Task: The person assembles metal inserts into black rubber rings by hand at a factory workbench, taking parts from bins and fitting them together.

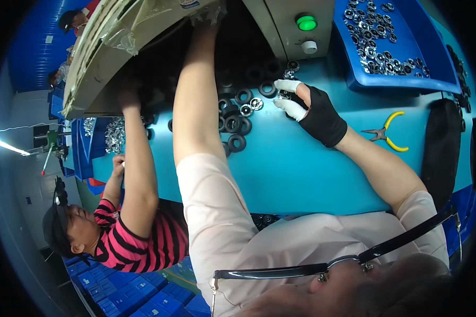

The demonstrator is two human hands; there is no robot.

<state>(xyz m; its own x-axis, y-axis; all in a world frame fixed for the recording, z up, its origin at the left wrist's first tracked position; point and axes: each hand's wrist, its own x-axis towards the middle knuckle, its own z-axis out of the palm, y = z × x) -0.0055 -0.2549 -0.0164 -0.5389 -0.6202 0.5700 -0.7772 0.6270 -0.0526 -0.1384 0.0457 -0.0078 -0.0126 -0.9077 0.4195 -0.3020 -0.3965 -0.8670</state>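
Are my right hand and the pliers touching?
Apart. In the head view, blue table shows between the right hand and the pliers.

One wide fisheye camera on the person's head looks down and forward, with dark-framed glasses (407, 235) very near at the lower edge, onto the blue-green table (285, 169); its broad sweep takes in the right hand (318, 113) right of centre, the left hand (207, 15) at the top and a co-worker (143, 240) at the left
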